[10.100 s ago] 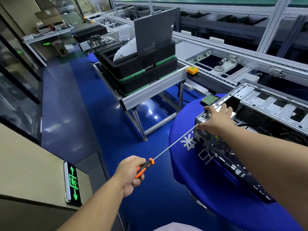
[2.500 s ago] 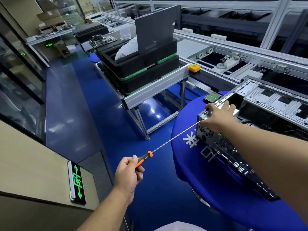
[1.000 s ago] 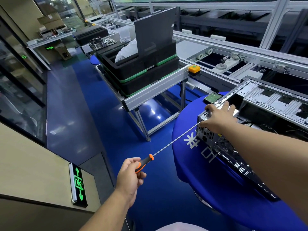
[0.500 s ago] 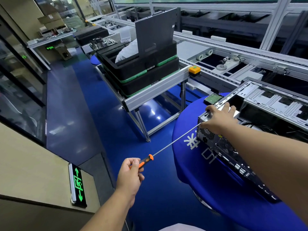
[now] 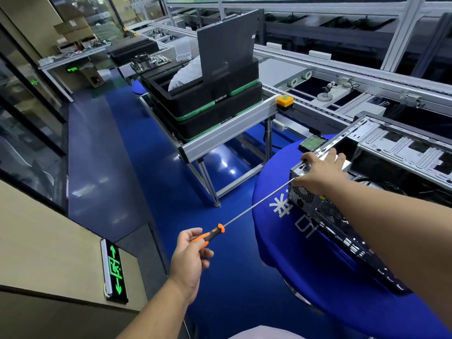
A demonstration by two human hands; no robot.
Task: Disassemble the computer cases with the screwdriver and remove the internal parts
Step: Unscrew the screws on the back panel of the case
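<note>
Left hand: we grip the orange and black handle of the screwdriver (image 5: pixel 215 234) in our left hand (image 5: pixel 189 256), fingers curled round it, out beyond the desk's left edge.
Right hand: our right hand (image 5: pixel 320 172) rests over the top rear corner of the computer case (image 5: pixel 325 211), thumb hooked on the edge, steadying it and guiding the shaft.
Screwdriver: its long thin shaft runs up and right to that corner; the tip is hidden under our right hand, so we cannot tell whether it sits in a screw.
Case: it lies on the blue-covered desk (image 5: pixel 281 192) near its left edge, rear panel toward us.
Done: the side cover is already off, since we see the bare metal frame and cables inside; a hard drive (image 5: pixel 313 143) lies on the desk just beyond the case.
Left: we judge that we are on a rear screw; further internal parts remain to come out.
Nearby: stacked black trays (image 5: pixel 208 104) sit on a metal stand, well apart.
</note>
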